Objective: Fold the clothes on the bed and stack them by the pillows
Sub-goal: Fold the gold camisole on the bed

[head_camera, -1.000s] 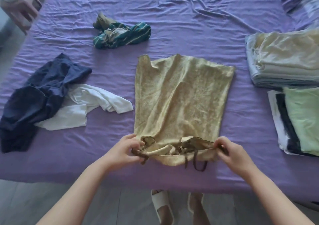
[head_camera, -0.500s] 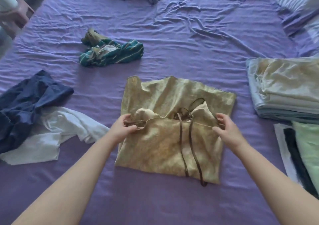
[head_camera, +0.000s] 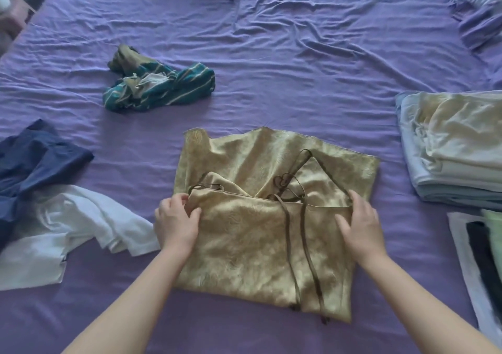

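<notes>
**Gold satin slip: first fold going down, straps loose**

We are working the gold slip dress point(head_camera: 260, 239) at centre of the purple bed sheet point(head_camera: 298, 68), top half doubled over the skirt. Left hand point(head_camera: 176, 222) is pinching the folded edge at the 9 o'clock corner, fingers curled round the fabric. Right hand point(head_camera: 360, 226) is lying flat on the 3 o'clock edge, fingers nearly straight, pressing and gripping nothing.

We judge the step as squaring this fold. Satin is looking slippery, so we are wanting both palms sweeping outward from the middle, corners lined up before release. Brown straps point(head_camera: 304, 245) are trailing past the 6 o'clock hem; we are suggesting tucking them inside before the next fold.

Still unfolded: teal striped garment point(head_camera: 163, 87) at 11 o'clock, navy garment point(head_camera: 35, 163) and white shirt point(head_camera: 73, 231) at 9 o'clock. Folded stacks point(head_camera: 456, 150) are sitting at 3 o'clock.

Labels, brands, writing: we are seeing none legible.
</notes>
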Demonstrator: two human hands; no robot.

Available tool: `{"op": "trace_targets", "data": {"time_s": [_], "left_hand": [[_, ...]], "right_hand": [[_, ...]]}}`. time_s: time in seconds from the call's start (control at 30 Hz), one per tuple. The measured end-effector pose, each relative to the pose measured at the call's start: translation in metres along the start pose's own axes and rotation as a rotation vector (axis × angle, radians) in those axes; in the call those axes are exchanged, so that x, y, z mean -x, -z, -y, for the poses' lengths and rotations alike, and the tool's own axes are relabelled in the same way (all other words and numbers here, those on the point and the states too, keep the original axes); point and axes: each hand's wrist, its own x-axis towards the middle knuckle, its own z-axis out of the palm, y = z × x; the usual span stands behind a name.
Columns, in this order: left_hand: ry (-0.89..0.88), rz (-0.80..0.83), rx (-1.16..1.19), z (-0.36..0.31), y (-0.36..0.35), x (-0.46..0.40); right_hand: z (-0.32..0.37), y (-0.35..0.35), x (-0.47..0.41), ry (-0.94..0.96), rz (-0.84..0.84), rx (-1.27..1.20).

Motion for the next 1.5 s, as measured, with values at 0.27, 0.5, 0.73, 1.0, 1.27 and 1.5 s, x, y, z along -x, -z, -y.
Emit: {"op": "trace_targets", "data": {"time_s": [0.27,0.5,0.73,1.0,1.27,1.5], "left_hand": [[-0.682,0.483,-0.079,0.006,-0.016,0.090],[-0.739,0.486,-0.195,0.023,-0.023,0.111],[-0.821,0.182,-0.233,0.059,-0.004,0.095],[-0.917,0.406,-0.418,0.065,0.021,0.113],[-0.779,1.058,-0.680,0.088,0.036,0.185],[-0.608,0.866,-0.399,0.087,0.070,0.150]], "right_hand": [[0.010,-0.025,0.080,0.634,0.215,0.056],[0.003,-0.045,0.134,0.580,0.380,0.203],[-0.033,-0.043,0.152,0.577,0.119,0.227],[-0.033,-0.005,0.146,0.622,0.282,0.312],[-0.044,0.020,0.202,0.417,0.889,0.518],[-0.024,0.044,0.168,0.280,0.562,0.296]]}}
